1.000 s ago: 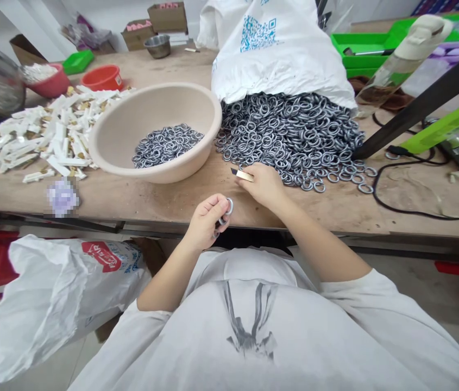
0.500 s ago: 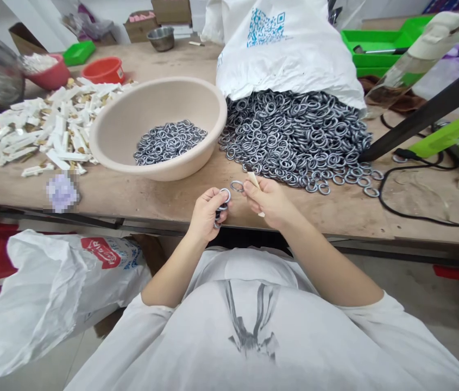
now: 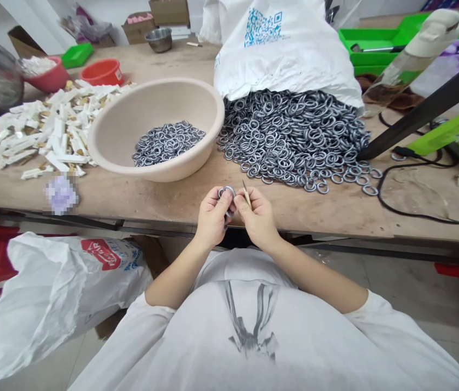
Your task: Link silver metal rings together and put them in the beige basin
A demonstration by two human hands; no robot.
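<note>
My left hand (image 3: 212,216) is closed around several grey rings (image 3: 230,190), with one gripped by the thumb at the top of the bunch. Right beside it, my right hand (image 3: 259,217) pinches a slim tool with a pale handle and a dark pointed tip (image 3: 246,190). The fingertips of both hands meet near the rings. Whether the right fingers also touch a ring, I cannot tell. Beyond the hands stands a beige basin (image 3: 156,172) with many grey rings in its bottom. A big heap of similar rings (image 3: 294,136) spills from a white sack (image 3: 290,70).
White strips and brown bits (image 3: 58,136) lie piled at the left, near a red bowl (image 3: 101,71). At the right are a black bar (image 3: 428,108), a black cable (image 3: 408,217), a clear bottle (image 3: 420,49) and green trays (image 3: 371,41). A white bag (image 3: 50,293) stands below the table.
My right hand has moved left against my left hand and turned the tool's tip upward. The ring formerly at the right fingertips no longer shows apart; the hands now meet at the left hand's rings.
</note>
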